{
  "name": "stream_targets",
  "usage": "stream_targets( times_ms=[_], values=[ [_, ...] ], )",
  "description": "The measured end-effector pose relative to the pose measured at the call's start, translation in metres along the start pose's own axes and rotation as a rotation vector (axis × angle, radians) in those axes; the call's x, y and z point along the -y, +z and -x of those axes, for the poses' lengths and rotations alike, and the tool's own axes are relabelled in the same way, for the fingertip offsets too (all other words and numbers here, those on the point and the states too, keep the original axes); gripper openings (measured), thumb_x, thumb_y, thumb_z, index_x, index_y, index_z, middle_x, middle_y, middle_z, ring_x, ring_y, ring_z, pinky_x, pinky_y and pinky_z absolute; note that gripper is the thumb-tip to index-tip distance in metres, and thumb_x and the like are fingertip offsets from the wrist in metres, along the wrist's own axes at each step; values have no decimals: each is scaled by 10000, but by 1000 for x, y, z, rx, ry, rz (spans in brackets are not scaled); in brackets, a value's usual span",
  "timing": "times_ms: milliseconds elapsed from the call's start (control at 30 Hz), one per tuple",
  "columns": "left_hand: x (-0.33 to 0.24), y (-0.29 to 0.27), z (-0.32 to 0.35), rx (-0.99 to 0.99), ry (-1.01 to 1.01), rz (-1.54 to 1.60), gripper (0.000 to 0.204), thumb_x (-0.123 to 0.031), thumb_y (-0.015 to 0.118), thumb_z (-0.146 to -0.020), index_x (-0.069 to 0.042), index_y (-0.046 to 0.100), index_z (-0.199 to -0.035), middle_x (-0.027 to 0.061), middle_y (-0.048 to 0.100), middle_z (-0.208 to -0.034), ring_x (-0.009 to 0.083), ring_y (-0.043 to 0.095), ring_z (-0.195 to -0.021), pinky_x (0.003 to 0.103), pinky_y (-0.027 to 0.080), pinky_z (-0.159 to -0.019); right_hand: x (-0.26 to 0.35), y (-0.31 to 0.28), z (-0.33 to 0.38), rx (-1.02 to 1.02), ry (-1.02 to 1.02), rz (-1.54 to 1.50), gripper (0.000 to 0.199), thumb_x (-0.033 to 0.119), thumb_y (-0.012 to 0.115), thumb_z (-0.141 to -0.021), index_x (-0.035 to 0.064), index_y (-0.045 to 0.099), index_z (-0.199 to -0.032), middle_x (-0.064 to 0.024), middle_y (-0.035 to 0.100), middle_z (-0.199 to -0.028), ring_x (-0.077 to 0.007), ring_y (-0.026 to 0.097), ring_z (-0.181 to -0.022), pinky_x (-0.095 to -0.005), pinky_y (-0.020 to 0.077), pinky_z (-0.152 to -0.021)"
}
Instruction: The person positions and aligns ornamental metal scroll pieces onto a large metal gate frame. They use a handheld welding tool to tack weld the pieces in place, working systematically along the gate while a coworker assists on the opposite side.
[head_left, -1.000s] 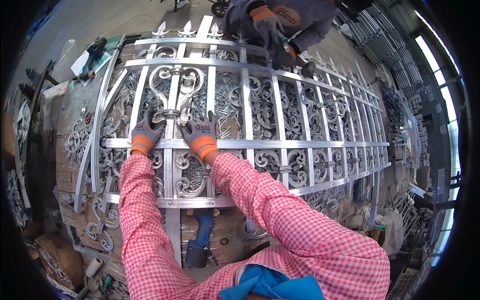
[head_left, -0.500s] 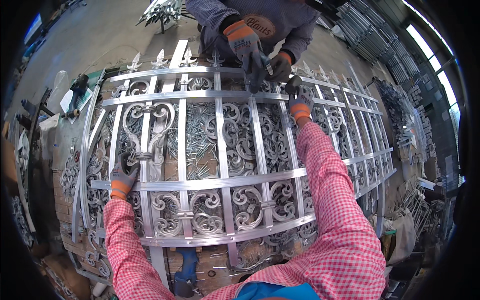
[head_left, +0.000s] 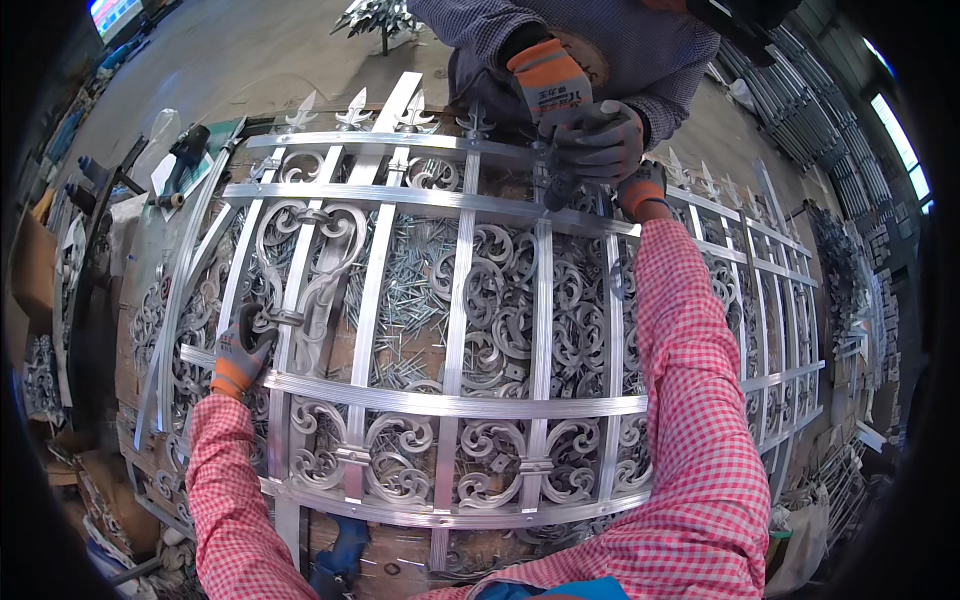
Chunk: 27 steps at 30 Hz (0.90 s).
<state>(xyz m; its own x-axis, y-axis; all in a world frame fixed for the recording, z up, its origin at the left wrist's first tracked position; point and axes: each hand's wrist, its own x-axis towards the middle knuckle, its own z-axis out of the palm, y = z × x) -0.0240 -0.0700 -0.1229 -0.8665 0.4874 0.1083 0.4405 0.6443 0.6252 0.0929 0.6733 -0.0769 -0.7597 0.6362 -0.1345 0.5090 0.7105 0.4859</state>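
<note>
A silver metal fence panel [head_left: 520, 404] lies across the work table before me. My left hand [head_left: 243, 350], in a grey glove with an orange cuff, curls its fingers round a scroll ornament [head_left: 265, 240] beside the collar on a left upright. My right hand [head_left: 642, 186], gloved alike, is at the far rail; its fingers are mostly hidden behind a co-worker's gloved hand [head_left: 600, 145]. What it holds, if anything, does not show. The co-worker's other gloved hand [head_left: 552, 80] reaches down there too. Below them a dark tool [head_left: 560, 190] points at the rail.
Loose screws [head_left: 405, 300] and several cast scrolls [head_left: 500, 290] lie beneath the bars. A blue power tool [head_left: 345, 550] rests at the near edge, a dark drill [head_left: 188, 150] at the far left. Spear points [head_left: 352, 110] stick out at the far side. Metal tubes [head_left: 820, 130] are stacked at the right.
The view has shifted, so the panel sits differently in it. The co-worker's hands have come together over the rail, and one now covers most of my right hand. My left hand stays by the collar.
</note>
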Motion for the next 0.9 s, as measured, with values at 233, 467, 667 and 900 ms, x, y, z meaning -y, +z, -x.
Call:
stream_targets(
  times_ms=[233,467,667,900],
  values=[
    [-9,1,-2,-13,1,-60,526,-201,774,-801,-77,550,-1261,163,682,-1055,290,679,-909,355,529,-798,-6,-54,68,105,-54,36,547,301,522,-855,210,529,-1394,-146,632,-1280,-312,629,-1143,-467,469,-943],
    [-9,-9,3,45,-84,-136,582,-334,772,-796,-116,531,-1279,158,681,-1095,352,661,-990,399,520,-855,-22,17,281,233,-142,-683,344,371,540,-915,238,649,-1213,-201,673,-1105,-419,631,-1023,-468,498,-906],
    [-7,-6,-8,132,-168,-186,638,-456,721,-818,-169,512,-1348,182,679,-1103,364,649,-1020,404,512,-883,-20,16,357,200,-362,-421,547,184,603,-831,194,512,-1370,-203,691,-1028,-384,665,-924,-450,523,-788],
    [20,3,-15,221,-221,-281,875,-688,606,-801,-213,354,-1492,142,586,-1345,330,574,-1215,389,440,-1027,18,-12,347,98,-376,110,399,496,678,-805,188,678,-1058,-121,630,-1150,-328,611,-1052,-446,487,-857]
  ],
)
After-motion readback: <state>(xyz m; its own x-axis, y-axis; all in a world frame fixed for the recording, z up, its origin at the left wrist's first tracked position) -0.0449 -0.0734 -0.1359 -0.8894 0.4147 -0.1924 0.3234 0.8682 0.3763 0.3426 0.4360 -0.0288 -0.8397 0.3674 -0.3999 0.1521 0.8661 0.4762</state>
